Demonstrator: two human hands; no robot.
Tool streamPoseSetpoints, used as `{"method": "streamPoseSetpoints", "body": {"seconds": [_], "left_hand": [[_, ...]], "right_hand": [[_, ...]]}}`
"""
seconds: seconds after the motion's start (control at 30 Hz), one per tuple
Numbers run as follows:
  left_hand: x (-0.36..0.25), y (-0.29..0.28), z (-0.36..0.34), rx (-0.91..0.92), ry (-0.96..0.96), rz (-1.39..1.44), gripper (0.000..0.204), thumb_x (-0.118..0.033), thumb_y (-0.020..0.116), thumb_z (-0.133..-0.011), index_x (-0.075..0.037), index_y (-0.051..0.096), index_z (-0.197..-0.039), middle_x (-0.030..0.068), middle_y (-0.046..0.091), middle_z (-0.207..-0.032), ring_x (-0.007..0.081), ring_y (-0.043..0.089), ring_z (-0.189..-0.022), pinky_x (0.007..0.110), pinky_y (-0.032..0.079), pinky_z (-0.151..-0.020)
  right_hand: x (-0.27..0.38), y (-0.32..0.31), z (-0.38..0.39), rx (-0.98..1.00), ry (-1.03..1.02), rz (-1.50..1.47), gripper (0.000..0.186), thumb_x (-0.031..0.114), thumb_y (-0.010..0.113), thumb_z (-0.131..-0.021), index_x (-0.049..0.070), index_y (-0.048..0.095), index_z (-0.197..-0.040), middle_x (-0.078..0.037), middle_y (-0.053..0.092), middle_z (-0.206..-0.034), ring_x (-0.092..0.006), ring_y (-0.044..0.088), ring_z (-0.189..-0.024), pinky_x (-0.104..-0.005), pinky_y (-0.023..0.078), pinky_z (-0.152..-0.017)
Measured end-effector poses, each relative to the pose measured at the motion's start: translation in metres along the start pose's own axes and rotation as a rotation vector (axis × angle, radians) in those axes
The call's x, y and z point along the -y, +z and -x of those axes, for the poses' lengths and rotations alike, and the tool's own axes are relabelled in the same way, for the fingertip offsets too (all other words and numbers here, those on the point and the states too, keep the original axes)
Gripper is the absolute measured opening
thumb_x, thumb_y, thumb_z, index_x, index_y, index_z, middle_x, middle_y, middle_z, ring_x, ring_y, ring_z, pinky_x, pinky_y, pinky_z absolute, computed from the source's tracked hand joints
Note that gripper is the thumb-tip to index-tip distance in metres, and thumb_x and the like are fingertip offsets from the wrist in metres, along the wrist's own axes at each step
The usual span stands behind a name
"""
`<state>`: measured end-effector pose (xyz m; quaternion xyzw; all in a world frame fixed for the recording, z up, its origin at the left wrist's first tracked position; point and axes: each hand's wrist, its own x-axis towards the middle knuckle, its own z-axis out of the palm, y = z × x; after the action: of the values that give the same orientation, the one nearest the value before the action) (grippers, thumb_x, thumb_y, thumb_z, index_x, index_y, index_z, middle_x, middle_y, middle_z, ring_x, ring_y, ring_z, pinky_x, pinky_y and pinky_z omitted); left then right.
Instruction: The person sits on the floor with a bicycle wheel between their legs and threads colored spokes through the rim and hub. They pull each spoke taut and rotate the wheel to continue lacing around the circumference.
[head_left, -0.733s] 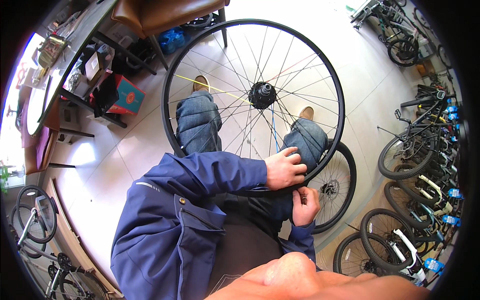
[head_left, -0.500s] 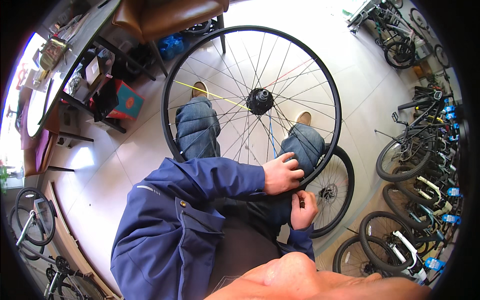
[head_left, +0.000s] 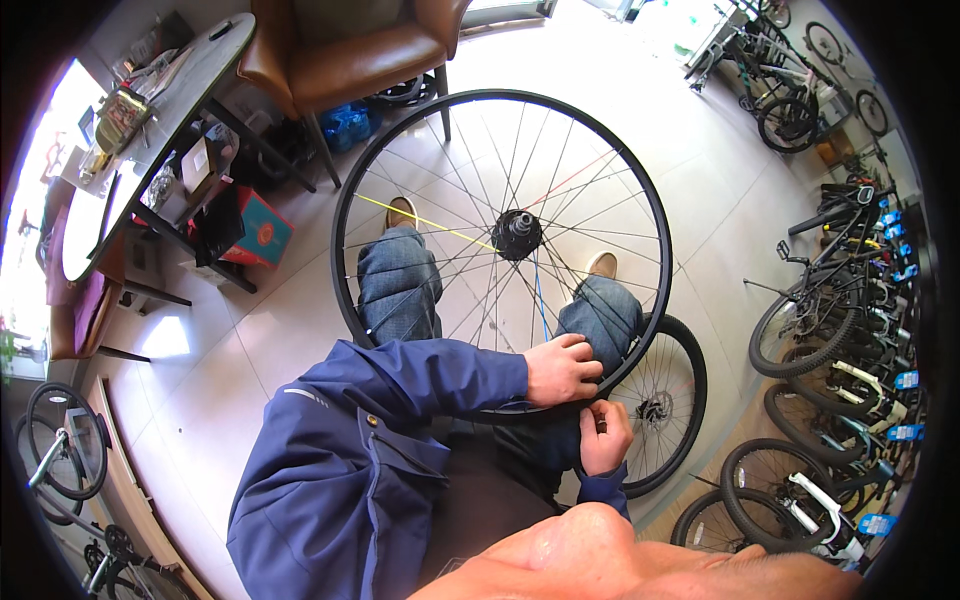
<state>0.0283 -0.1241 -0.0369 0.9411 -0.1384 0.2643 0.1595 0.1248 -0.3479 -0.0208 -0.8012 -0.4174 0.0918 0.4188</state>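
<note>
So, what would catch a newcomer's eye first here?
Probably the large black wheel at centre, its yellow spoke, red spoke and blue spoke standing out vividly. The left fingers and right fingers sit close together at its lower right. Bicycles crowd the picture's right side.

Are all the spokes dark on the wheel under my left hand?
No, the wheel has a yellow spoke, a red spoke and a blue spoke.

Left grip (head_left: 563, 370) bent over near edge of black-rimmed spoked wheel (head_left: 518, 236); right grip (head_left: 605, 437) curled, just beside it. Yellow spoke (head_left: 425, 220) beyond left grip, leftward; second wheel (head_left: 653, 412) right of right grip; parked bicycles (head_left: 806, 320) farther right
</note>
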Motion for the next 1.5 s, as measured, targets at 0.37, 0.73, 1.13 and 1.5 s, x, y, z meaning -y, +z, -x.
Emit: {"method": "streamPoseSetpoints", "body": {"seconds": [0.37, 0.73, 1.13, 1.5], "left_hand": [[0.001, -0.002, 0.0, -0.054, 0.01, 0.029, 0.02, -0.031, 0.073, -0.088, -0.019, 0.073, -0.103, 0.0036, 0.063, -0.116, 0.0285, 0.063, -0.116, 0.051, 0.05, -0.117], [-0.004, -0.005, 0.001, 0.016, -0.012, -0.036, 0.021, -0.029, 0.071, -0.085, -0.017, 0.074, -0.103, 0.0047, 0.063, -0.121, 0.0299, 0.062, -0.125, 0.054, 0.048, -0.124], [-0.004, -0.007, -0.001, 0.006, 0.0, -0.017, 0.022, -0.028, 0.072, -0.088, -0.018, 0.078, -0.107, 0.0031, 0.064, -0.121, 0.0285, 0.061, -0.128, 0.057, 0.046, -0.125], [-0.008, -0.018, -0.003, 0.097, -0.059, 0.023, 0.028, -0.02, 0.075, -0.087, -0.014, 0.079, -0.115, 0.0028, 0.068, -0.129, 0.0296, 0.062, -0.132, 0.056, 0.046, -0.127]], "right_hand": [[0.011, -0.001, -0.001, -0.009, 0.018, -0.048, 0.017, -0.005, 0.084, -0.093, 0.0, 0.072, -0.103, -0.01, 0.068, -0.096, -0.0222, 0.07, -0.076, -0.0346, 0.057, -0.071], [0.005, -0.001, 0.001, -0.002, 0.06, -0.034, 0.02, -0.002, 0.086, -0.091, 0.002, 0.072, -0.104, -0.011, 0.067, -0.097, -0.0247, 0.069, -0.078, -0.0365, 0.056, -0.071], [-0.001, -0.005, 0.018, -0.038, 0.189, -0.103, 0.021, -0.001, 0.088, -0.093, 0.001, 0.074, -0.108, -0.009, 0.07, -0.102, -0.0191, 0.072, -0.082, -0.0335, 0.059, -0.074], [-0.008, -0.042, 0.032, 0.126, 0.149, 0.03, 0.011, 0.009, 0.079, -0.103, 0.004, 0.081, -0.112, -0.013, 0.076, -0.099, -0.0335, 0.076, -0.088, -0.04, 0.06, -0.08]]}}
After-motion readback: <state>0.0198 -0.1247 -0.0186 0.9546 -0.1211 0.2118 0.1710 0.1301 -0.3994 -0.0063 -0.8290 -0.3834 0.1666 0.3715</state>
